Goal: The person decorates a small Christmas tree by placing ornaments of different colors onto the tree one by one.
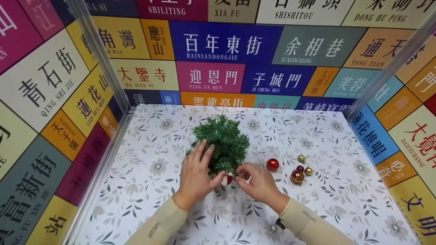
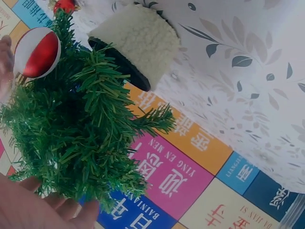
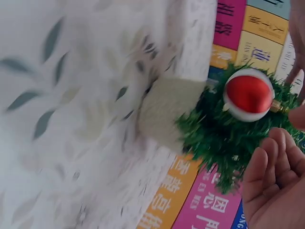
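A small green artificial Christmas tree (image 1: 231, 136) stands on the table, its pale fleecy base (image 2: 138, 43) showing in both wrist views. At the near side is a red and white Christmas bauble (image 3: 248, 98) with a gold cap, close to a branch. My left hand (image 1: 197, 172) lies along the tree's left side, fingers extended over the branches and thumb beside the bauble. From the right, my right hand (image 1: 257, 182) pinches at the top of the bauble with thumb and fingertips; the exact contact is partly hidden.
To the right of the tree lie a shiny red bauble (image 1: 272, 164), a copper-coloured bauble (image 1: 297, 177), a small dark red ball (image 1: 300, 168) and two small gold ornaments (image 1: 301, 158). Panels with street-name lettering (image 1: 224, 41) enclose the leaf-patterned tabletop (image 1: 156, 200) at the back and sides.
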The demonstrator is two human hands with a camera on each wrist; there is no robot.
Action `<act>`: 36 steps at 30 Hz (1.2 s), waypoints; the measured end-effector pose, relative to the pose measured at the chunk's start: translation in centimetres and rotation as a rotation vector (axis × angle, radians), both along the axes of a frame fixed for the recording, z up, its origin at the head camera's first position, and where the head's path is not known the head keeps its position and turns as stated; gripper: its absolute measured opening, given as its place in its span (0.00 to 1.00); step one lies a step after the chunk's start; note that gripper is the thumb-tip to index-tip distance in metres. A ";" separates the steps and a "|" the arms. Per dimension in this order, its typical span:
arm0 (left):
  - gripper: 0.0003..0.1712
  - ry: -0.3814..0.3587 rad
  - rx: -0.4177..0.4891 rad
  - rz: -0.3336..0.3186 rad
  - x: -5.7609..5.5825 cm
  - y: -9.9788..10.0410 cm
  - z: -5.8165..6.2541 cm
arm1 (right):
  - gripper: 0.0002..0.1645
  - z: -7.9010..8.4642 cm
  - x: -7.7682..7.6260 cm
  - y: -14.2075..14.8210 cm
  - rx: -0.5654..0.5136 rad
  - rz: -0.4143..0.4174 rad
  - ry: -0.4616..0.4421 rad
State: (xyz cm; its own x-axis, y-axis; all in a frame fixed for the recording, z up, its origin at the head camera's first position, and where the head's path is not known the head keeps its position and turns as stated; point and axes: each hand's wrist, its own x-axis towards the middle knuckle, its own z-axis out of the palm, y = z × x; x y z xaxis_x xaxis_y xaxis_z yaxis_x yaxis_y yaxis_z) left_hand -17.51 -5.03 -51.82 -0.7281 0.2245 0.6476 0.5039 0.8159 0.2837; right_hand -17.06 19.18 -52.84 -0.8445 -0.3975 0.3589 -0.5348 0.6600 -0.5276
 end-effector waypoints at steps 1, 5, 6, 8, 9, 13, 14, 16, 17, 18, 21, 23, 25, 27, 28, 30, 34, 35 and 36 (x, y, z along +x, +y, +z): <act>0.49 -0.011 -0.008 0.007 0.0 0.0 0.0 | 0.08 -0.1 0.1 0.5 0.034 0.002 0.016; 0.53 -0.076 -0.038 0.042 0.1 0.3 0.1 | 0.15 -0.6 0.6 2.2 0.138 -0.003 0.029; 0.53 -0.097 -0.046 0.054 0.2 0.3 0.2 | 0.15 -0.7 0.7 2.6 0.153 -0.006 0.025; 0.55 -0.145 -0.058 0.082 0.2 0.6 0.3 | 0.16 -0.9 0.9 3.6 0.183 -0.016 0.023; 0.56 -0.166 -0.063 0.095 0.2 0.8 0.3 | 0.16 -1.1 0.9 4.0 0.197 -0.021 0.027; 0.58 -0.226 -0.067 0.139 0.1 1.3 0.5 | 0.17 -1.5 1.0 5.7 0.252 -0.045 0.032; 0.58 -0.229 -0.068 0.147 0.1 1.3 0.6 | 0.18 -1.6 1.1 6.0 0.266 -0.049 0.031; 0.58 -0.230 -0.072 0.164 0.0 1.4 0.6 | 0.19 -1.8 1.1 6.6 0.285 -0.054 0.021; 0.57 -0.227 -0.069 0.167 0.0 1.5 0.6 | 0.20 -1.9 1.1 6.9 0.291 -0.054 0.013; 0.57 -0.224 -0.066 0.169 0.1 1.5 0.7 | 0.20 -2.0 1.1 7.1 0.293 -0.056 0.004; 0.56 -0.208 -0.067 0.165 0.1 1.7 0.7 | 0.22 -2.5 1.2 7.9 0.304 -0.070 -0.014; 0.56 -0.203 -0.067 0.163 0.1 1.6 0.7 | 0.23 -2.8 1.2 8.4 0.308 -0.077 -0.025; 0.57 -0.197 -0.074 0.168 0.1 1.7 0.8 | 0.24 -3.2 1.2 8.8 0.313 -0.086 -0.033; 0.57 -0.198 -0.073 0.173 0.1 1.7 0.8 | 0.24 -3.6 1.1 9.4 0.318 -0.093 -0.046; 0.57 -0.201 -0.070 0.174 0.1 1.8 0.8 | 0.24 -3.7 1.1 9.7 0.318 -0.097 -0.052; 0.55 -0.203 -0.067 0.172 0.1 1.8 0.8 | 0.25 -3.8 1.0 10.5 0.317 -0.114 -0.068; 0.54 -0.209 -0.077 0.167 0.0 1.7 0.8 | 0.28 -3.6 0.7 11.9 0.307 -0.172 -0.082; 0.55 -0.212 -0.077 0.169 0.0 1.6 0.8 | 0.28 -3.5 0.6 12.3 0.307 -0.189 -0.082; 0.55 -0.216 -0.078 0.173 0.0 1.4 0.8 | 0.28 -3.4 0.4 12.7 0.306 -0.203 -0.078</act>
